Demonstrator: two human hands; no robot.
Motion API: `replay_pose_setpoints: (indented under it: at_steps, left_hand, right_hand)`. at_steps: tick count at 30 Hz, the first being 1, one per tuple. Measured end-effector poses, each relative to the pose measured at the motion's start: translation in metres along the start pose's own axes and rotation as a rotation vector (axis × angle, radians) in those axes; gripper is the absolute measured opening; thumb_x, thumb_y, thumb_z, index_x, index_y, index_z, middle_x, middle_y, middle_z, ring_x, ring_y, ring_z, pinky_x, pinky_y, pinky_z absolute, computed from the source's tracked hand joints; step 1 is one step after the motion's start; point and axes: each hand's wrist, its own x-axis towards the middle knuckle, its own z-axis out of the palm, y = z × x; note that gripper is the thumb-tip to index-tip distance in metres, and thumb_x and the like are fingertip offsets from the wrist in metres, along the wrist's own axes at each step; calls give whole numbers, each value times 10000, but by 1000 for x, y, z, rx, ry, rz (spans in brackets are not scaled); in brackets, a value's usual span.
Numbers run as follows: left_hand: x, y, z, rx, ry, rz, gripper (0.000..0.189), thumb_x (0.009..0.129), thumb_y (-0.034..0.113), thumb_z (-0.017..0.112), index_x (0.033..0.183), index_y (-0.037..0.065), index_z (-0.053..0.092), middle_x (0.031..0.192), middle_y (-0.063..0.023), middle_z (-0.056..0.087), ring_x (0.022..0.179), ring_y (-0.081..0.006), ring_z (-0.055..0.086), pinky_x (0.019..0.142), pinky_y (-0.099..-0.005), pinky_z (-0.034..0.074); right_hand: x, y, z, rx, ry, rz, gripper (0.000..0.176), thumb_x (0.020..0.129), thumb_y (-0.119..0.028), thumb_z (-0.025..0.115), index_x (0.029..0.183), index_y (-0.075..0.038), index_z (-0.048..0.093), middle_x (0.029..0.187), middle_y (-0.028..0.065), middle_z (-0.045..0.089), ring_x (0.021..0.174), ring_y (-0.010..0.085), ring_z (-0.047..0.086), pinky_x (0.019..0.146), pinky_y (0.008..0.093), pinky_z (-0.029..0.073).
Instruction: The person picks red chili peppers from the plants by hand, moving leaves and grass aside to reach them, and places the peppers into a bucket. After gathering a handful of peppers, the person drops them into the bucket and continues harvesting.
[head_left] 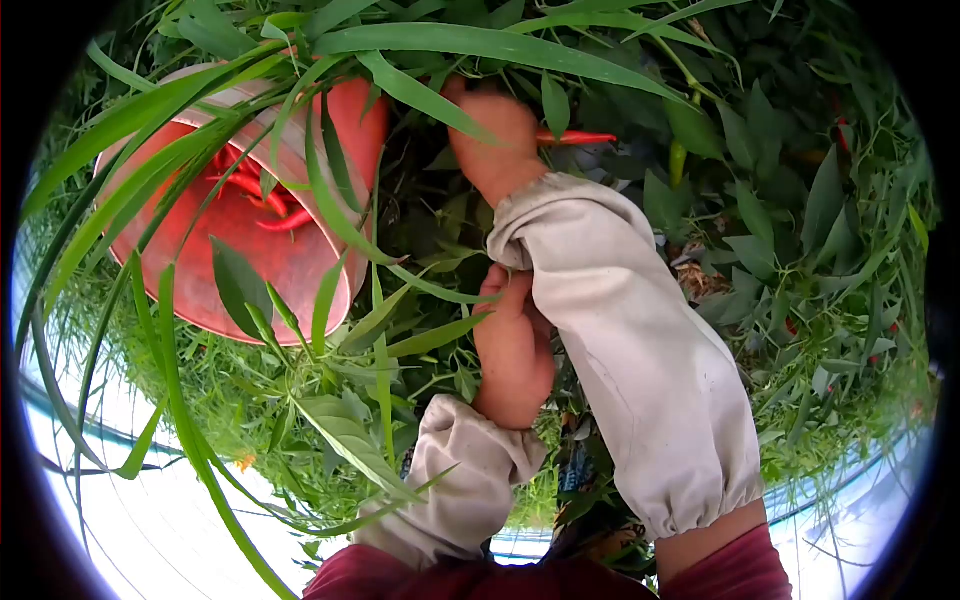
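My right hand [495, 138] reaches up into the pepper plants, its fingers curled and partly hidden by long leaves. A red chili pepper [577, 137] sticks out sideways from the edge of that closed hand. Lower down, my left hand [514, 350] is closed among the stems, just under the right sleeve; whatever its fingers hold is hidden. Left of both hands a red bucket [150, 240] lies tilted with its mouth towards me. Several red chilies [262, 195] rest inside it.
Long grass blades [500, 50] cross in front of the bucket and over the right hand. A green pepper [678, 160] hangs at the right among dense pepper foliage [790, 220]. A leafy stem [345, 430] stands close in front at the left.
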Motion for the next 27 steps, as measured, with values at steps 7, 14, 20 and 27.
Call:
replay_pose_setpoints:
  at_steps: [7, 14, 20, 27]
  left_hand:
    - [5, -3, 0, -126, 43, 23, 135, 888, 81, 602, 1017, 40, 594, 971, -69, 655, 884, -179, 631, 837, -310, 498]
    - [5, -13, -15, -133, 4, 1, 278, 945, 154, 551, 1202, 51, 563, 1175, -95, 632, 1037, -242, 622, 912, -391, 512]
    - [5, -6, -4, 26, 3, 40, 303, 949, 139, 524, 1234, 38, 546, 1194, -74, 625, 1075, -214, 605, 953, -360, 476]
    - [6, -6, -10, 11, -3, -18, 184, 890, 117, 589, 1064, 61, 603, 1056, -39, 653, 973, -164, 607, 898, -332, 456]
  right_hand:
    - [-51, -10, -114, 181, -110, -59, 106, 757, -68, 589, 844, -28, 636, 747, 149, 651, 654, 329, 659, 560, 415, 534]
    - [-30, -33, -42, 134, -147, -88, 107, 781, -94, 579, 776, -56, 678, 807, 136, 665, 714, 302, 678, 603, 397, 559]
    - [-14, 21, 26, -39, -257, 44, 100, 777, -102, 607, 804, -65, 696, 800, 141, 694, 746, 322, 701, 613, 412, 570]
    - [-16, 28, 19, -191, -458, -28, 146, 793, -104, 595, 885, -63, 700, 840, 150, 715, 759, 314, 714, 616, 420, 575]
